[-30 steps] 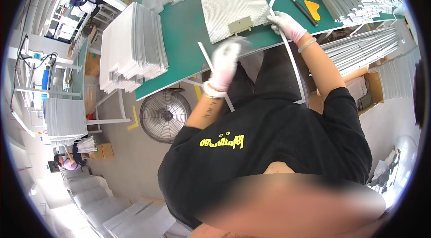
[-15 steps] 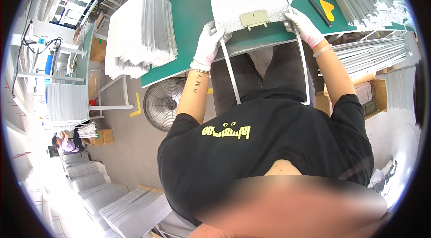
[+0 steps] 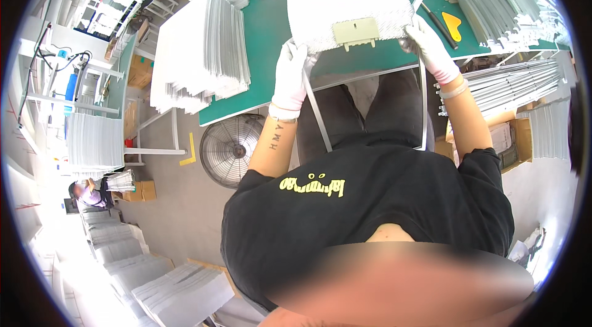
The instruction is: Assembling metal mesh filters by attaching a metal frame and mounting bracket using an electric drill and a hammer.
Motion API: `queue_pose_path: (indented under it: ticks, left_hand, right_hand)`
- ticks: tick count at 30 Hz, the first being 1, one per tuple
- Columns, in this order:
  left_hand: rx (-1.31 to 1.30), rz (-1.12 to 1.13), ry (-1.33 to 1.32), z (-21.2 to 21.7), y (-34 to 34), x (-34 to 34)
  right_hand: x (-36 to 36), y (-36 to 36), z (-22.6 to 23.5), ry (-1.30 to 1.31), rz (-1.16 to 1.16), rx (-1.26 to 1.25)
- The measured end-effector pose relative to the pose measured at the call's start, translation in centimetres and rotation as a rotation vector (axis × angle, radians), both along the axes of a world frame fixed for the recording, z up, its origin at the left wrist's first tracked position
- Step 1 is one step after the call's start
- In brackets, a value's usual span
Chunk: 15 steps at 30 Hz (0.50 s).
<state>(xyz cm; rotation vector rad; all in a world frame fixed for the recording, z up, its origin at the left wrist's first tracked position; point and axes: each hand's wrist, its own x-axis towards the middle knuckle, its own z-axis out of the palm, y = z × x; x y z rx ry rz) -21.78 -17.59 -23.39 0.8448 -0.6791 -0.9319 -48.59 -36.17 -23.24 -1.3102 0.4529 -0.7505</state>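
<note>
A white mesh panel is held up over the near edge of the green table. A beige-green plastic fitting with small prongs sits at the panel's near edge. My gloved left hand is closed at the near left corner, pinching the panel's edge together with a thin white frame strip. My gloved right hand is closed at the near right corner, by another white strip. Both strips hang down toward my body. The fingertips underneath are partly hidden.
A tall stack of white panels stands on the green table at left. At right lie a yellow scraper, a dark-handled tool and many long strips. A floor fan stands below; another person is far left.
Both hands have raised the panel slightly toward my head, so it looks larger and a little further right. The view has shifted slightly. Both grips stay closed.
</note>
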Motion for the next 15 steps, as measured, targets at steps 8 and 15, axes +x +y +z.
queue_pose_path:
  ticks: [8,15]
  left_hand:
    - [-0.087,0.253,-0.126,3.8,10.2,-1.7]
    - [-0.301,0.584,-0.261,5.8,14.6,-1.4]
  right_hand:
    - [2.0,6.8,6.3,-0.059,0.084,-0.186]
    - [4.8,8.2,11.0,-0.180,0.205,-0.312]
